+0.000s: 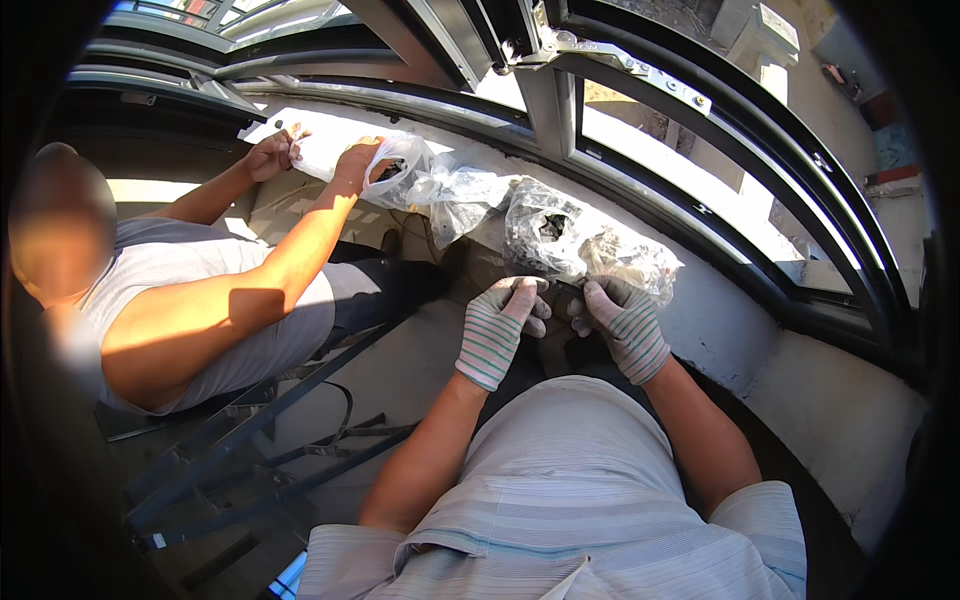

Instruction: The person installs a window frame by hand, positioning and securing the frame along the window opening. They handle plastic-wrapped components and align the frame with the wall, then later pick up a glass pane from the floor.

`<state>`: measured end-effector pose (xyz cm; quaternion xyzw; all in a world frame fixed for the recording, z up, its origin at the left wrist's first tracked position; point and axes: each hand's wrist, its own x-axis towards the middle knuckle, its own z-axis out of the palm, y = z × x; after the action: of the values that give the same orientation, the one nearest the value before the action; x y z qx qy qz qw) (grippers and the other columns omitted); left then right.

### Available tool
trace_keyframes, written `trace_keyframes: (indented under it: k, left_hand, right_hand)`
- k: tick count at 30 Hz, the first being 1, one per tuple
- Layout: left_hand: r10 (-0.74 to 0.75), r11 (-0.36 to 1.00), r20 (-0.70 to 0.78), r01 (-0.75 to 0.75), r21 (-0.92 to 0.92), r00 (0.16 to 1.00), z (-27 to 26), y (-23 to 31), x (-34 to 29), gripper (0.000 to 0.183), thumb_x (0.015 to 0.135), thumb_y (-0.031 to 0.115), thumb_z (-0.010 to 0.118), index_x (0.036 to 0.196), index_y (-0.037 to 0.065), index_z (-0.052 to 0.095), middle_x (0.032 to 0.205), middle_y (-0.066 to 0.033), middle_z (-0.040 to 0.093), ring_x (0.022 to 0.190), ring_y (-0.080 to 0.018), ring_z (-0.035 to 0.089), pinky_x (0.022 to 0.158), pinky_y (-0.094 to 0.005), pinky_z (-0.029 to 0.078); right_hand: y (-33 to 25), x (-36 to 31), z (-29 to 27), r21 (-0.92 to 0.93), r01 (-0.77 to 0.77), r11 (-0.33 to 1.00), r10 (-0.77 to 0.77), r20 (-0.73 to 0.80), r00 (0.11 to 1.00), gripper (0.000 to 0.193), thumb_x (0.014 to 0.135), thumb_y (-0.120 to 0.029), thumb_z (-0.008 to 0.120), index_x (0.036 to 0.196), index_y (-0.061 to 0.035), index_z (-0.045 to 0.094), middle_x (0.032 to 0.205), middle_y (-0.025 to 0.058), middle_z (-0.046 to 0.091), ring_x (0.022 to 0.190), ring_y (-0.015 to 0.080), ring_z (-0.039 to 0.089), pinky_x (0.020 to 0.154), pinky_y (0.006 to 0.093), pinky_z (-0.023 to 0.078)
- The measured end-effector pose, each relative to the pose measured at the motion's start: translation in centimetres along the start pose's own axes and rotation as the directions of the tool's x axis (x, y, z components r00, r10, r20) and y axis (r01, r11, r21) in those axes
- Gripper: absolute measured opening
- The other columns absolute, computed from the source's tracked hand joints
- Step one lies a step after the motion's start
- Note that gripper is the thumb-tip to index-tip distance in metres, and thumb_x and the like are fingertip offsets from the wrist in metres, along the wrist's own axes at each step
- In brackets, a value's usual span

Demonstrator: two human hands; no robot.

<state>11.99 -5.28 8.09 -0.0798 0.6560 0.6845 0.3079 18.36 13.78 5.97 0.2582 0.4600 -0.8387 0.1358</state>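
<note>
Both my hands wear pale knit gloves with green stripes and meet in front of my chest. My left hand point(503, 330) is closed, thumb against curled fingers, and my right hand point(628, 328) is pinched the same way. A thin dark piece point(565, 288) spans the gap between the thumbs; its kind is too small to make out. Just beyond my hands, a clear plastic bag point(530, 255) lies open on the sill with dark small parts inside. Beside it, nearest my right hand, sits another crumpled clear bag point(635, 262).
The bags rest on a white window sill point(715, 315). A dark-framed window sash point(720, 130) with a metal hinge point(640, 70) stands opened outward. At left a co-worker point(230, 300) reaches into a white plastic bag point(400, 165). A dark metal frame point(270, 420) stands below.
</note>
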Motion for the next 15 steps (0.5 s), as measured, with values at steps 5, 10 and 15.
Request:
trace_keyframes:
  k: [5, 10, 15]
  left_hand:
    - [-0.04, 0.998, -0.061, 0.037, -0.051, 0.997, -2.7, -0.3, -1.0, 0.029, 0.104, 0.024, 0.058, 0.111, -0.003, 0.066, 0.081, -0.0065, 0.067, 0.065, -0.0103, 0.062, 0.065, -0.0231, 0.052]
    - [-0.036, 0.995, -0.095, 0.027, -0.097, 0.995, -5.2, -0.3, -1.6, 0.029, 0.103, 0.024, 0.06, 0.113, -0.003, 0.066, 0.083, -0.0065, 0.068, 0.066, -0.01, 0.063, 0.066, -0.0234, 0.052]
    - [0.003, 0.99, -0.128, -0.022, -0.14, 0.992, -7.8, -0.6, -1.7, 0.03, 0.104, 0.025, 0.059, 0.114, -0.002, 0.065, 0.087, -0.0075, 0.069, 0.068, -0.0107, 0.064, 0.067, -0.0239, 0.054]
  right_hand:
    - [0.3, 0.5, 2.0, -0.023, -0.016, 1.0, 0.017, 0.01, 1.0, 0.027, 0.102, -0.025, 0.061, 0.111, 0.0003, 0.062, 0.09, 0.008, 0.07, 0.075, 0.0152, 0.062, 0.07, 0.03, 0.051]
    - [1.2, 1.3, 3.2, -0.035, -0.013, 0.999, 0.013, 0.009, 1.0, 0.026, 0.102, -0.025, 0.062, 0.11, -0.0003, 0.063, 0.091, 0.0086, 0.07, 0.076, 0.0156, 0.063, 0.07, 0.0308, 0.051]
    - [1.6, 2.0, 4.6, -0.061, 0.005, 0.998, -0.003, 0.025, 1.0, 0.024, 0.101, -0.025, 0.063, 0.106, -0.002, 0.065, 0.092, 0.0086, 0.07, 0.077, 0.0157, 0.064, 0.07, 0.0303, 0.051]
